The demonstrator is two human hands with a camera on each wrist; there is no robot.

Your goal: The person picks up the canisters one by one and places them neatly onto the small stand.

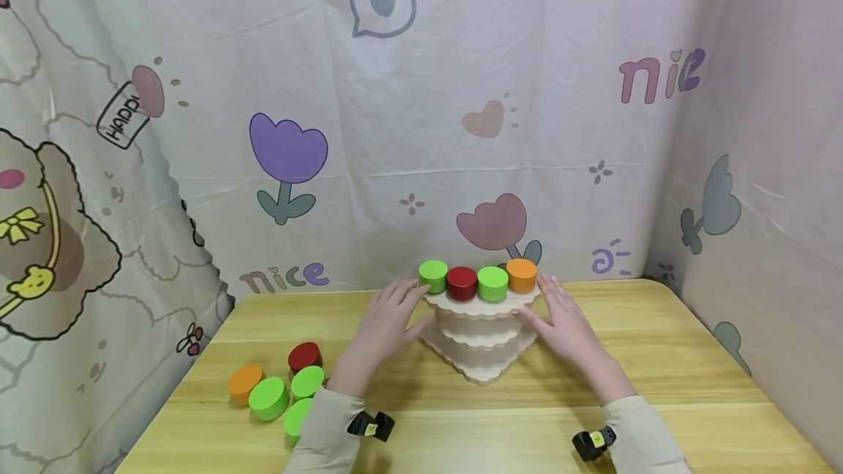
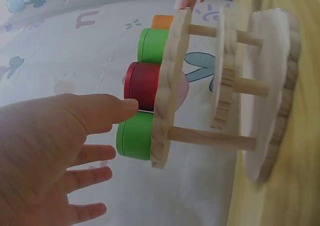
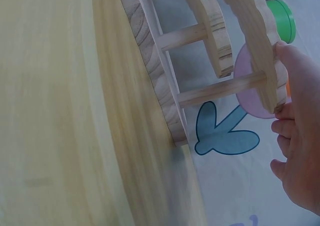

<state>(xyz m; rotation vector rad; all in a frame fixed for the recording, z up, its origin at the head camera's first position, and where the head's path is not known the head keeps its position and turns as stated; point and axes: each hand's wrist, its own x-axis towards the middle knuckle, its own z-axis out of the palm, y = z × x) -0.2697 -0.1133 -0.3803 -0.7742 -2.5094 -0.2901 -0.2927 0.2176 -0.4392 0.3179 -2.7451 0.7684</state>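
Observation:
A tiered wooden stand with scalloped edges and dowel posts stands on the table. Along its top tier sit a green round block, a red one, a second green one and an orange one. My left hand is at the stand's left side, fingers extended by the end green block; its thumb overlaps the red block in the left wrist view. At the right corner, my right hand has its thumb at the top tier's edge and its fingers beside the orange block.
Loose round blocks lie at the table's left: an orange one, a red one and several green ones, partly behind the left sleeve. A printed cloth hangs behind the wooden table and along its sides.

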